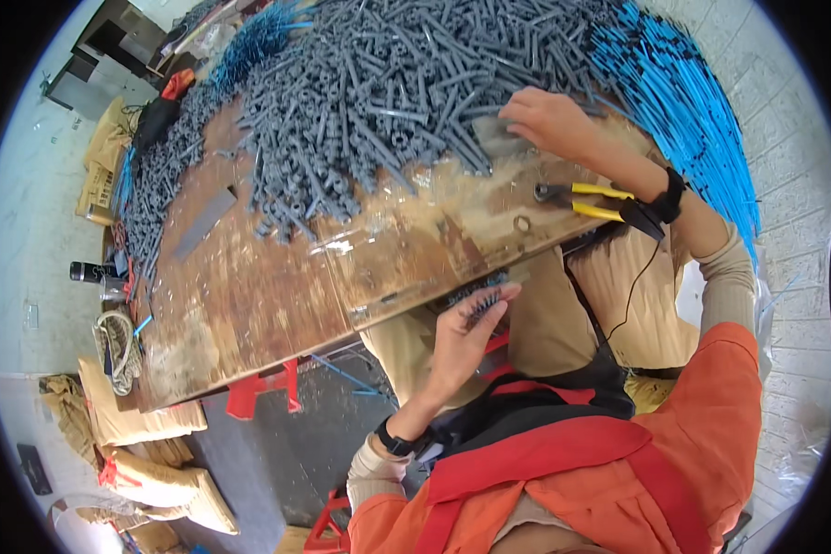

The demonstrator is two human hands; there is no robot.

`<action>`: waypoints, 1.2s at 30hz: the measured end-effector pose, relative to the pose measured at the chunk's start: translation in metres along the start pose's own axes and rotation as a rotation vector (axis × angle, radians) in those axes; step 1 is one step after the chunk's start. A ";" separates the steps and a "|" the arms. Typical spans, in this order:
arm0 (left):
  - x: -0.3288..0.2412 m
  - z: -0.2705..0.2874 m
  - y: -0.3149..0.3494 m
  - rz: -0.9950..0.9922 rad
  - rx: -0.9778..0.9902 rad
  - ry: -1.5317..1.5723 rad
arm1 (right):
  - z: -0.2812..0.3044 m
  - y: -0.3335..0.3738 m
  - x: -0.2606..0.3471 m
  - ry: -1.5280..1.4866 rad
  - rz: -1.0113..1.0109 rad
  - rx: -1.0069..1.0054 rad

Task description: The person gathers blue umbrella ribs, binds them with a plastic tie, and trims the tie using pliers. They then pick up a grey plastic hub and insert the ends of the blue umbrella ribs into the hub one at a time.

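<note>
At the table's near edge my left hand [463,340] is closed round a small bunch of dark, thin pieces [483,307], with a little blue showing at its far end. My right hand [554,125] is over the near right side of a big heap of grey plastic tubes [369,102]. Its fingers point left and look loosely bent, with nothing plainly gripped. Just below them is a grey motion smear [500,138], perhaps a tube moving; its shape cannot be made out. Yellow-handled pliers [596,198] lie below my right forearm.
A pile of long blue rods [688,111] covers the table's far right, and more blue pieces [254,46] lie far left. A flat grey strip [205,222] and a small ring [523,223] rest on the worn wooden table [268,295]. Filled sacks [148,406] stand at the left.
</note>
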State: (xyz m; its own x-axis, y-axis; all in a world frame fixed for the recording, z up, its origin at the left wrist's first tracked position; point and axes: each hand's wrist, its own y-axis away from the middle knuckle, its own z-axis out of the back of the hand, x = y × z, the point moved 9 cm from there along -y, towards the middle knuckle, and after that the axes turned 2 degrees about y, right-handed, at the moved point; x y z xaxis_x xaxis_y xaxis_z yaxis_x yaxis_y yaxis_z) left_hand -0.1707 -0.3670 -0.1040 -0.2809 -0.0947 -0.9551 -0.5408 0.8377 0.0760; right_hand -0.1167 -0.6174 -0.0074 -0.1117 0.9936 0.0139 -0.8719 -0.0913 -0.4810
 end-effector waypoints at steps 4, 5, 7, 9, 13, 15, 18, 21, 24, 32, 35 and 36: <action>-0.011 0.005 -0.004 -0.020 -0.037 0.013 | -0.027 -0.007 -0.016 0.011 0.063 0.159; -0.012 0.007 -0.004 -0.010 -0.043 0.022 | -0.025 -0.007 -0.018 -0.019 0.054 0.148; -0.018 0.009 -0.001 -0.031 -0.041 -0.008 | -0.023 -0.010 -0.022 -0.049 0.047 0.126; -0.022 0.006 0.006 -0.052 -0.033 -0.052 | -0.021 -0.018 -0.029 -0.107 0.043 0.133; -0.022 -0.002 0.012 -0.020 -0.046 -0.018 | -0.003 -0.021 -0.035 -0.244 0.033 0.074; -0.031 -0.005 0.009 -0.082 -0.037 -0.095 | 0.007 -0.016 -0.026 -0.305 0.034 0.048; -0.044 -0.001 0.012 -0.189 -0.065 -0.251 | 0.042 -0.017 0.010 -0.268 0.058 -0.068; -0.048 0.000 0.012 -0.171 -0.042 -0.377 | 0.074 0.005 0.073 -0.542 -0.057 -0.020; -0.039 0.008 0.003 -0.219 -0.014 -0.263 | 0.096 0.032 0.122 -0.506 0.116 -0.081; -0.037 0.022 -0.006 -0.231 -0.006 -0.094 | 0.078 0.048 0.154 -0.603 -0.027 0.061; -0.038 0.023 -0.008 -0.233 0.008 -0.084 | 0.071 0.045 0.154 -0.642 -0.013 0.078; -0.039 0.023 -0.009 -0.232 0.015 -0.078 | 0.069 0.044 0.154 -0.660 -0.006 0.086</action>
State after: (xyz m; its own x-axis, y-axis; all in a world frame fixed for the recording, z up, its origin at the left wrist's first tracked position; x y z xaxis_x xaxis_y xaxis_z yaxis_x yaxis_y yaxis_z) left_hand -0.1368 -0.3582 -0.0738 -0.0884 -0.2446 -0.9656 -0.5717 0.8063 -0.1519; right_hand -0.2051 -0.4726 0.0343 -0.3512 0.7476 0.5637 -0.9054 -0.1178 -0.4078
